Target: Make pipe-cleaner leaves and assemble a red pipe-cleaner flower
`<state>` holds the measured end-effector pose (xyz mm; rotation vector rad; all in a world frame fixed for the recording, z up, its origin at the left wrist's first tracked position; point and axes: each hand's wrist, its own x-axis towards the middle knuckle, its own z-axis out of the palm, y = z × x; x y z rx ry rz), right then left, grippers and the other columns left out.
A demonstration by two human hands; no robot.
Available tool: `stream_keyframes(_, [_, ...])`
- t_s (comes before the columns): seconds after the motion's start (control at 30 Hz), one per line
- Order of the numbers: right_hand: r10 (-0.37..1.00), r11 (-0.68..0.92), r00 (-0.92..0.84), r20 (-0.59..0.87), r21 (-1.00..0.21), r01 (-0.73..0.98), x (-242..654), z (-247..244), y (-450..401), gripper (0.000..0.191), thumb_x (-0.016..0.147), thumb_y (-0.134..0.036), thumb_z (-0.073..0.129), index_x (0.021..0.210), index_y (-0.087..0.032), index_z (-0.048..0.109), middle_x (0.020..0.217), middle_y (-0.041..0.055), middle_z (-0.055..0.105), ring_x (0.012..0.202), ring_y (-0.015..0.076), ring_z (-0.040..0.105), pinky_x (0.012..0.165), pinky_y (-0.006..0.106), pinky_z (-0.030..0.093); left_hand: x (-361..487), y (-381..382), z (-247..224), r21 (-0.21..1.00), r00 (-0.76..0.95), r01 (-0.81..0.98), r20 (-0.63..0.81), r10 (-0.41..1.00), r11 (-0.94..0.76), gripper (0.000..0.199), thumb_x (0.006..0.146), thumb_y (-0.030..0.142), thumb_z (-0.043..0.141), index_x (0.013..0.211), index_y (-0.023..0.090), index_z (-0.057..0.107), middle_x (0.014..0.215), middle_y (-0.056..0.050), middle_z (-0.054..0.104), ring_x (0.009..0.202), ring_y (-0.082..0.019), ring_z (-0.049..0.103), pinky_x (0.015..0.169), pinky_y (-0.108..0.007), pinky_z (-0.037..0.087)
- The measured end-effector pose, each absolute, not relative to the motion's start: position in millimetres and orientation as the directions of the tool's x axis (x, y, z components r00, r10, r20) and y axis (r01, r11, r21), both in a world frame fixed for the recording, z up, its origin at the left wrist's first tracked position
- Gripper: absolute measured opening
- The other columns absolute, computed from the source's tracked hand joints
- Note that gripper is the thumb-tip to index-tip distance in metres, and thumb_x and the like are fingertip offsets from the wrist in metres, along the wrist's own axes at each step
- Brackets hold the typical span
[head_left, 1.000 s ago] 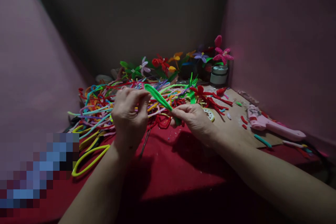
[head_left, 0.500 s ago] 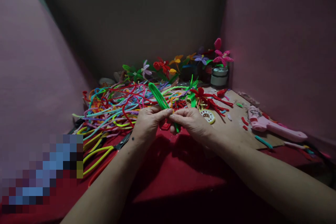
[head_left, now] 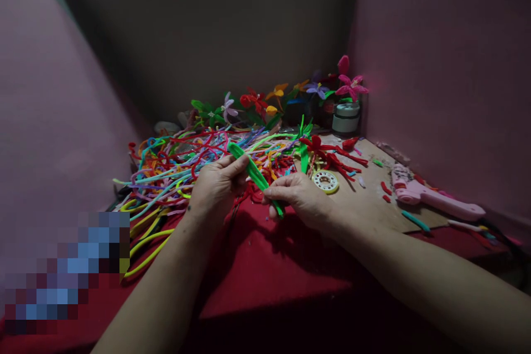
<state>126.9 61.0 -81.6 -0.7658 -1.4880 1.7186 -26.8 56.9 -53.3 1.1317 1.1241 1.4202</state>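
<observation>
A bright green pipe-cleaner leaf (head_left: pixel 258 175), long and narrow, slants between my two hands above the red cloth (head_left: pixel 265 287). My left hand (head_left: pixel 219 182) pinches it near its upper end with thumb and fingers. Lower down, my right hand (head_left: pixel 296 192) is closed on the other end, and a short green tip sticks out below the fingers. Just beyond my right hand lie another green pipe-cleaner piece (head_left: pixel 304 156) and a red pipe-cleaner flower (head_left: pixel 317 145). A yellow-rimmed white tape roll (head_left: pixel 326 182) rests beside that hand.
Loose pipe cleaners (head_left: pixel 166 171) in many colours heap up at the left and back. Yellow-handled pliers or scissors (head_left: pixel 149 246) lie left. A pink glue gun (head_left: pixel 435 202) sits on a board (head_left: pixel 373 207) at right. Finished flowers (head_left: pixel 255 100) and a jar (head_left: pixel 345 117) stand behind.
My left hand has slid away from my right, up along the green leaf toward its upper end. The right hand keeps hold of the lower end.
</observation>
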Motion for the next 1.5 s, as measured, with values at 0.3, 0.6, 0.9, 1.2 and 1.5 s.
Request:
stream_keyframes(0.3, [0.791,-0.09,-0.612,-0.015,-0.992,-0.092,127.7,-82.5,60.2,0.019,0.066,-0.027,0.059,0.058,-0.01,0.062,0.044,0.0013,0.058,0.037,0.0068,0.045,0.044,0.021,0.033,-25.9,53.9,-46.1,0.985,-0.215,0.063,0.172,0.961,-0.163,0.02,0.065,0.027,0.065,0.058,0.013,0.054,0.043,0.004,0.046,0.035,-0.004,0.038,0.034,-0.015,0.027])
stream_keyframes(0.6, [0.78,-0.282,-0.624,-0.054,-0.92,-0.274,125.9,-89.1,67.0,0.017,0.062,-0.026,0.066,0.069,-0.01,0.066,0.059,0.0043,0.063,0.049,0.0101,0.053,0.05,0.024,0.038,-32.1,60.3,-46.1,0.959,-0.119,-0.259,0.088,0.989,-0.117,0.028,0.059,0.029,0.072,0.076,0.012,0.057,0.06,0.002,0.052,0.044,-0.004,0.046,0.039,-0.014,0.037])
stream_keyframes(0.9, [0.937,-0.152,-0.343,0.057,-0.819,-0.553,125.0,-92.5,77.5,0.014,0.06,-0.024,0.067,0.065,-0.012,0.064,0.062,0.0018,0.058,0.054,0.0075,0.044,0.051,0.022,0.032,-11.0,45.5,-50.4,0.94,0.143,0.336,0.008,0.99,-0.056,0.025,0.066,0.036,0.065,0.067,0.013,0.056,0.051,0.0,0.055,0.037,-0.006,0.042,0.037,-0.017,0.029])
stream_keyframes(1.2, [0.912,-0.098,-0.383,0.144,-0.832,-0.546,126.6,-96.0,79.5,0.013,0.061,-0.024,0.062,0.057,-0.013,0.059,0.052,-0.0017,0.05,0.047,0.0064,0.037,0.048,0.023,0.028,-3.7,42.9,-48.6,0.879,0.123,0.461,0.074,0.99,-0.123,0.016,0.068,0.028,0.057,0.062,0.013,0.059,0.05,0.001,0.051,0.044,-0.006,0.04,0.044,-0.018,0.031])
stream_keyframes(1.5, [0.921,-0.031,-0.361,0.148,-0.894,-0.446,129.7,-89.6,79.0,0.012,0.057,-0.014,0.055,0.046,-0.014,0.049,0.048,-0.0026,0.045,0.045,0.0069,0.037,0.046,0.023,0.027,-1.3,40.1,-48.9,0.87,0.078,0.47,0.125,0.989,-0.148,0.016,0.068,0.028,0.056,0.067,0.012,0.06,0.051,0.003,0.048,0.042,-0.005,0.037,0.041,-0.018,0.027])
